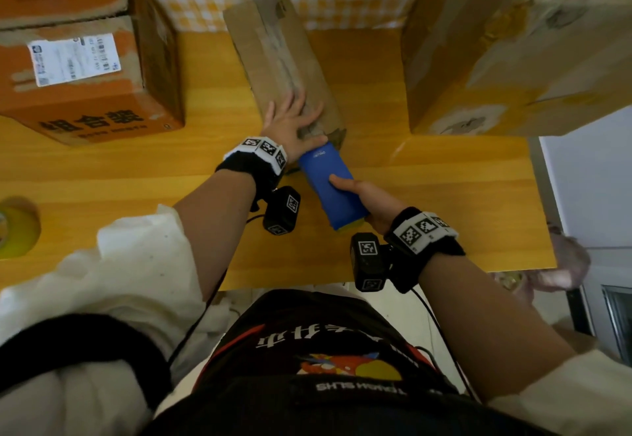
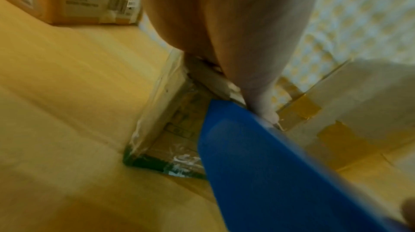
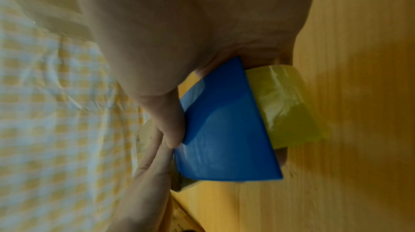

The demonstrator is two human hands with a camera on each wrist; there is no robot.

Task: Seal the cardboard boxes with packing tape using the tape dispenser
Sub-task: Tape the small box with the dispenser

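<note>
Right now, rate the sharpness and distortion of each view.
Head view: mostly sharp, wide-angle bending at the edges, box and left hand clear. Left wrist view: blurred, the blue dispenser smeared. Right wrist view: soft and dim, right hand looming large.

Left hand (image 1: 290, 126) flat, fingers (image 1: 297, 102) spread and straight, pressing down palm-first, forearm reaching forward and bare below a rolled-up sleeve. Right hand (image 1: 367, 201) wrapped round something blue, thumb (image 1: 343, 183) lying on top. Both wrists strapped with black bands.

Tape roll (image 1: 13, 227) cut off leftward
</note>
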